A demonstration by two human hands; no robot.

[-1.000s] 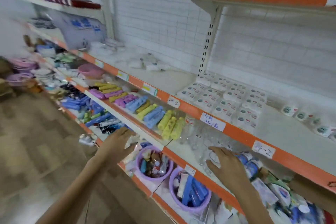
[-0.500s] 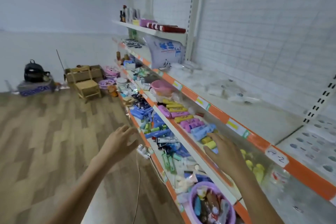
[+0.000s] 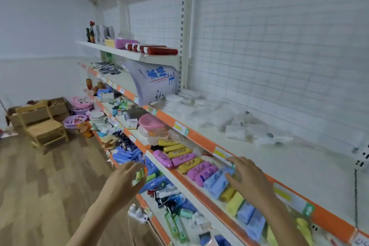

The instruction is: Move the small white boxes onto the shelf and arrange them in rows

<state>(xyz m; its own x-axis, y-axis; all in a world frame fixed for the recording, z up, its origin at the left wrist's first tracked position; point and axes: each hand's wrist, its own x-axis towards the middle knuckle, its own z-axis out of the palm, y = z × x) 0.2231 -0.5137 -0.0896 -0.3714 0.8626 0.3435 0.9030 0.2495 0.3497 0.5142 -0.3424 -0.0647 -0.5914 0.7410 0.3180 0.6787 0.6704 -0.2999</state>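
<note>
A loose heap of small white boxes (image 3: 235, 126) in clear wrapping lies on the white shelf (image 3: 289, 168) with the orange front edge, right of the middle. My left hand (image 3: 124, 183) hovers with spread fingers in the aisle, below and left of that shelf, holding nothing. My right hand (image 3: 249, 179) is raised in front of the orange edge, over the coloured cases one shelf lower, fingers apart and holding nothing. Both hands are well short of the heap. The arranged rows of boxes are out of view.
Pink, yellow and blue cases (image 3: 191, 164) fill the lower shelf. A large pale sack (image 3: 153, 80) leans at the shelf's left end. A pink bowl (image 3: 149, 122), a wooden chair (image 3: 43, 126) and crates stand farther left. A white power strip (image 3: 137, 213) hangs by the bottom shelf.
My view has swung left along the aisle, away from the arranged rows of boxes. Both hands have lifted from the low shelves and moved leftward, still holding nothing.
</note>
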